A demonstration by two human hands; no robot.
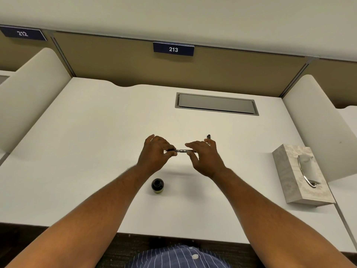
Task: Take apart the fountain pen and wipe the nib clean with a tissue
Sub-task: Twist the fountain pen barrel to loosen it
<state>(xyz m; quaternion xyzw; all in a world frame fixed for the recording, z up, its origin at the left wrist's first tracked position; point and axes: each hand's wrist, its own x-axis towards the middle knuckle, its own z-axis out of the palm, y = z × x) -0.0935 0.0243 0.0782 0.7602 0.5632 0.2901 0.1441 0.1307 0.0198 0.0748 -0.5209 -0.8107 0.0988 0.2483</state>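
A slim dark fountain pen (182, 151) is held level above the white desk (96, 132), lying left to right between both hands. My left hand (156, 153) pinches its left end with thumb and fingertips. My right hand (204, 155) grips its right part, fingers curled over the barrel. The nib is hidden by my fingers. A small dark pen part, likely the cap (208, 136), lies on the desk just beyond my right hand. A tissue box (295, 176) with a tissue poking from its slot (309, 171) stands at the right.
A dark ink bottle (157, 185) with a black cap stands on the desk below my hands, between my forearms. A grey cable hatch (216, 103) is set into the desk at the back. Side dividers (29, 93) wall the desk in left and right.
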